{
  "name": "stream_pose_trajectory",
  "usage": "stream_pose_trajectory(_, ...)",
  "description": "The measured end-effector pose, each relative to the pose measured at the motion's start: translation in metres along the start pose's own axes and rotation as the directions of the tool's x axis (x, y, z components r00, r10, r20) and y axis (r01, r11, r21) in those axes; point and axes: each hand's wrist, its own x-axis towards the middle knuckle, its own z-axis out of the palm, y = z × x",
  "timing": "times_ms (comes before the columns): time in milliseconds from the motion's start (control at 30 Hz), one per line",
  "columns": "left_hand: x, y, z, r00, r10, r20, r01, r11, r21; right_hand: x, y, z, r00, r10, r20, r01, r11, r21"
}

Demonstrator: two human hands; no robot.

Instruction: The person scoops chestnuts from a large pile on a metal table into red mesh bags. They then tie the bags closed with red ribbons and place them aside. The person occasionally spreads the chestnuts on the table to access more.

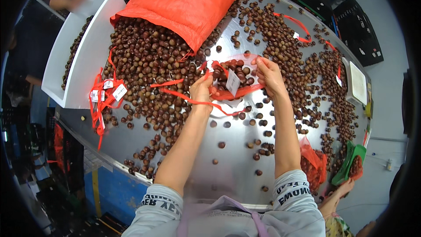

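Between my hands, above the metal table, hangs a red mesh bag [239, 93] partly filled with round brown nuts, which look like macadamias. My left hand [201, 89] pinches the left side of its rim, with red strap ends trailing from there over the table. The right side of the rim is pinched by my right hand [268, 77], so the mouth is spread. A white tag [232, 82] lies against the bag's front. Just beyond my hands, a large red sack [184, 2] lies on its side, with a heap of nuts [149, 50] at its mouth.
A white foam box [90, 52] with nuts stands at the left, beside tagged red mesh straps [105, 96]. Loose nuts cover much of the metal table [197, 145]. At the right, another person's hand [344, 188] is by a green scoop [344, 166], near a filled red mesh bag [312, 164].
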Motion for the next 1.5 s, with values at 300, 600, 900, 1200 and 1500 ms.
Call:
stream_pose_trajectory(300,-0.081,-0.014,0.0,0.968,0.023,0.251,-0.089,0.963,0.256,-0.109,0.028,-0.026,0.986,-0.019,-0.164,0.094,0.881,0.464)
stream_pose_trajectory(600,-0.139,-0.017,0.019,0.909,-0.08,0.409,-0.153,0.848,0.507,-0.196,0.083,-0.016,0.974,0.071,-0.215,0.063,0.829,0.556)
stream_pose_trajectory(900,-0.18,-0.035,-0.021,0.872,-0.214,0.44,-0.118,0.78,0.614,-0.275,0.082,-0.02,0.951,-0.036,-0.307,0.183,0.865,0.467)
stream_pose_trajectory(1200,-0.208,-0.063,-0.075,0.871,-0.351,0.343,0.0,0.7,0.715,-0.26,0.155,-0.108,0.78,-0.406,-0.476,-0.071,0.698,-0.713)
stream_pose_trajectory(1500,-0.205,-0.075,-0.1,0.875,0.003,0.483,-0.39,0.596,0.703,-0.193,0.154,-0.021,0.837,-0.529,-0.137,-0.066,0.152,-0.986)
